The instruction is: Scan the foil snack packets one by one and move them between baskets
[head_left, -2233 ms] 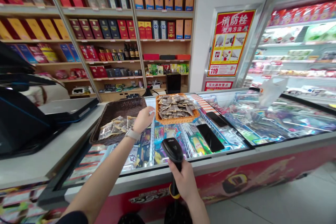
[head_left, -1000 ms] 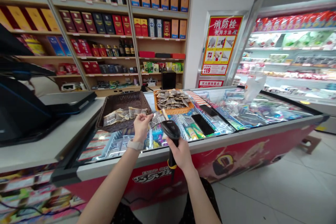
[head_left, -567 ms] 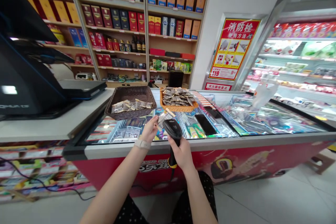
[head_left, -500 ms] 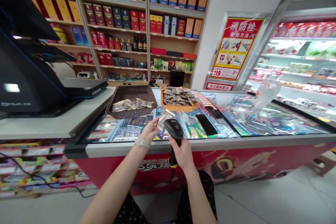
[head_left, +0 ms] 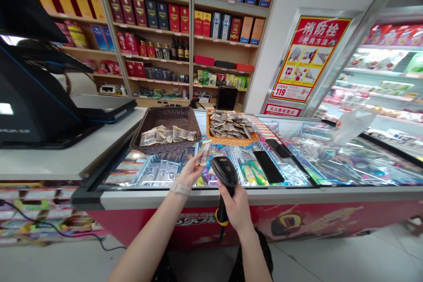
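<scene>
My left hand (head_left: 191,170), with a pale band on its wrist, pinches a small clear snack packet (head_left: 205,153) above the freezer's glass top. Close to its right, my right hand (head_left: 236,207) is wrapped round the handle of a black barcode scanner (head_left: 224,171), whose head tilts up beside the packet without touching it. Behind my left hand stands a dark brown wicker basket (head_left: 165,116) with several similar packets (head_left: 167,135) at its front. An orange wicker basket (head_left: 231,142), heaped with more packets (head_left: 229,124), sits to its right.
Two black phones (head_left: 269,167) lie on the glass of the chest freezer (head_left: 297,198). At left, a counter (head_left: 59,154) carries a dark register machine (head_left: 29,97). A crumpled plastic bag (head_left: 352,128) rests on the right. Shelves of boxes (head_left: 221,24) line the back.
The packet in my left hand has turned from slanted to more upright. Both hands appear slightly lower in the picture, and the whole view has shifted a little. Both grasps stay the same.
</scene>
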The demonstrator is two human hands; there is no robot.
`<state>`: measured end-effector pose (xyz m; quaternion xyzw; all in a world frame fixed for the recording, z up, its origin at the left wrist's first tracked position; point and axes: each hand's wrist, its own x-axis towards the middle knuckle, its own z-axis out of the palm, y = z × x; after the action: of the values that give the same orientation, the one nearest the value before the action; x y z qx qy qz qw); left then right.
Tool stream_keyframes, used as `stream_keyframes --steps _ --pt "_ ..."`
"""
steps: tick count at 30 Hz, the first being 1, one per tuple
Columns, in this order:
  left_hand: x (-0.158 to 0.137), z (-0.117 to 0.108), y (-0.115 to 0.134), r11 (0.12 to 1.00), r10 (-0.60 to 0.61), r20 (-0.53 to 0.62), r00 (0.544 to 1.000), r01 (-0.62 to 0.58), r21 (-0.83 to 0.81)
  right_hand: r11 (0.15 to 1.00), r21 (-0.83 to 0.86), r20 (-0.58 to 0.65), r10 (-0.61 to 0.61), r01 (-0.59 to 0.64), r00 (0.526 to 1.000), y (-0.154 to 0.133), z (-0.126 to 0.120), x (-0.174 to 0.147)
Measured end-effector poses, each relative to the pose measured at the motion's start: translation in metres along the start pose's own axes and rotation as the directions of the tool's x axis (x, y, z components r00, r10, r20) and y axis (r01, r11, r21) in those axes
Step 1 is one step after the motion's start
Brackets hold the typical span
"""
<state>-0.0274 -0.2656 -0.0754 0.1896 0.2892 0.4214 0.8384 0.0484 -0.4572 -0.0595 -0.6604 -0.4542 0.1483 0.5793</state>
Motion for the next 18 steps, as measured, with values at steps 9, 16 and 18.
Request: stream_keyframes --steps 9,16,18 --pt "0.011 -0.015 -0.019 0.959 0.255 -0.038 0.966 -0.247 0.141 0.987 -0.147 0.067 0.074 -0.064 0.995 0.011 0.003 -0.002" --pt "0.008 -0.012 -0.024 0.959 0.252 -0.035 0.967 -0.244 0.146 0.963 -0.248 0.116 0.140 -0.108 0.983 0.018 0.011 -0.002" --pt "0.006 -0.011 -0.023 0.958 0.255 -0.023 0.967 -0.250 0.138 0.963 -0.247 0.131 0.146 -0.110 0.981 0.017 0.012 0.000"
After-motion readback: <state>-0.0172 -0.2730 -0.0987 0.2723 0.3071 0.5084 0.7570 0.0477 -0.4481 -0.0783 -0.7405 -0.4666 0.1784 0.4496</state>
